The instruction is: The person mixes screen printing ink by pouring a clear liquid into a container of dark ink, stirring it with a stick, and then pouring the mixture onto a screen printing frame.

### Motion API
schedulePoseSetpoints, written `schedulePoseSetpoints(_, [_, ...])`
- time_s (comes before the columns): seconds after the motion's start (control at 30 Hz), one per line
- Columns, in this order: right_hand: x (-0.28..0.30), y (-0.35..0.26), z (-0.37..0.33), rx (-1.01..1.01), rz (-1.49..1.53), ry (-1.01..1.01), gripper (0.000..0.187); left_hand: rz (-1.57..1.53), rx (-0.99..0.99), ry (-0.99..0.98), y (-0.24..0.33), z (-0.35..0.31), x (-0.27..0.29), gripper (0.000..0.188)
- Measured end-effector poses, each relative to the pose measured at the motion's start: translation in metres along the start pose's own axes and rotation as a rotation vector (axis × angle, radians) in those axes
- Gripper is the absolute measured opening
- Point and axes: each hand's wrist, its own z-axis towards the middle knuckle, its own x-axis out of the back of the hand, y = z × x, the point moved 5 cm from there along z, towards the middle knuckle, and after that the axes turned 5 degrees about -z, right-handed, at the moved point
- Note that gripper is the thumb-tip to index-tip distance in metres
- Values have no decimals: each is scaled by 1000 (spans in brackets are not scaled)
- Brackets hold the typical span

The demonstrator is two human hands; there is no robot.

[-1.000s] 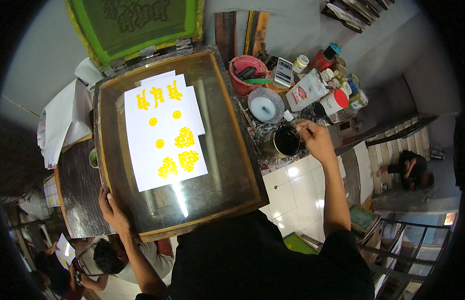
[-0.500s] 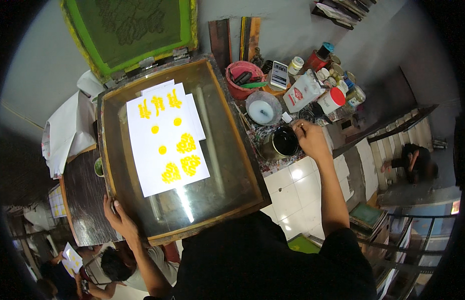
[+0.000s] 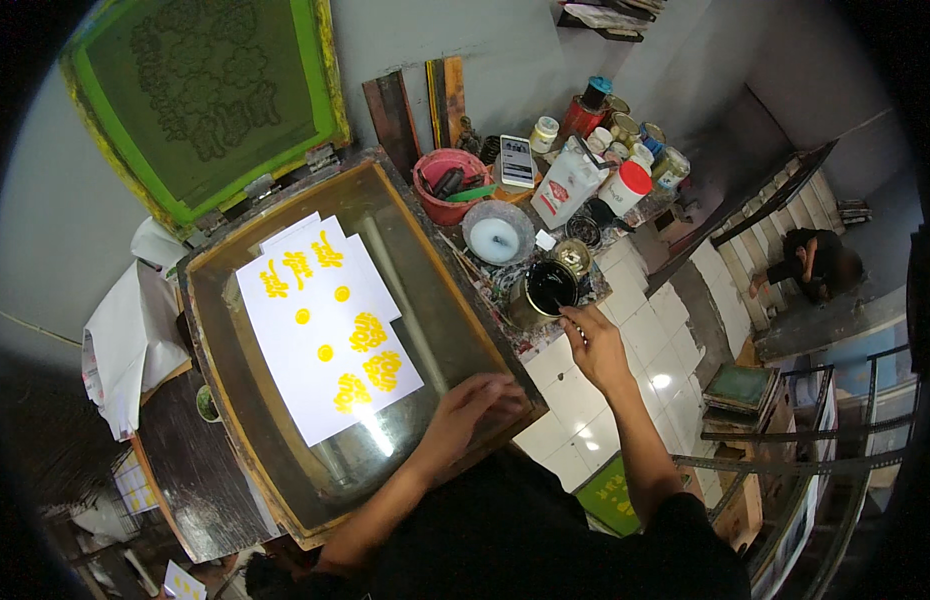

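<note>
Left hand [image 3: 477, 402] has left the left edge of the brown wood-framed, glass-topped table [image 3: 425, 345] & is now over its lower-right corner, nr centre of frame; right hand [image 3: 597, 350] has shifted from the far right of the dark round ink can [image 3: 526, 310] to its lower-right rim. Can's open top tilts toward the viewer, inside glossy black, w/ pale marks round the rim; it sits right of centre on the paint-stained side bench [image 3: 533, 345], just beside the grey bowl of milky white stuff [image 3: 528, 226]. RH: thumb & fingertips bunched nearly tog. at the rim; can't tell if they pinch the rim or sth thin. LH: fingers stretched, slightly blurred, nothing visibly gripped; can't tell if it touches the glass. White paper sheets w/ yellow print [image 3: 320, 333] lie left of centre on the glass, approx. mid-table. Bare glass runs btwn sheets & table's right edge; that edge is near the can. White tiled floor [image 3: 670, 345] shows right of RH, past bench edge.
</note>
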Motion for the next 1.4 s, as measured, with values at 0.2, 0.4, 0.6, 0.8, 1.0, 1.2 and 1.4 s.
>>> schedulePoseSetpoints(0.2, [-5,4,-26,110,-88,-13,34,-243,286,-9,-39,94,-44,46])
schedulePoseSetpoints(0.4, [-4,16,-35,343,-151,33,40,-391,243,197,-70,134,-44,32])
schedulePoseSetpoints(0.6, [29,30,-26,252,140,-197,55,-395,180,341,-76,144,-57,28])
schedulePoseSetpoints(0.8, [47,145,90,-136,285,-41,42,-275,83,389,-66,138,-68,37])
schedulePoseSetpoints(1.0, [-29,214,231,-55,226,298,80,-314,89,454,-55,132,-83,35])
schedulePoseSetpoints(1.2, [-19,215,262,-211,234,279,75,-314,60,430,-56,128,-83,25])
schedulePoseSetpoints(1.4, [58,175,237,-2,554,395,70,-300,70,468,-47,123,-83,23])
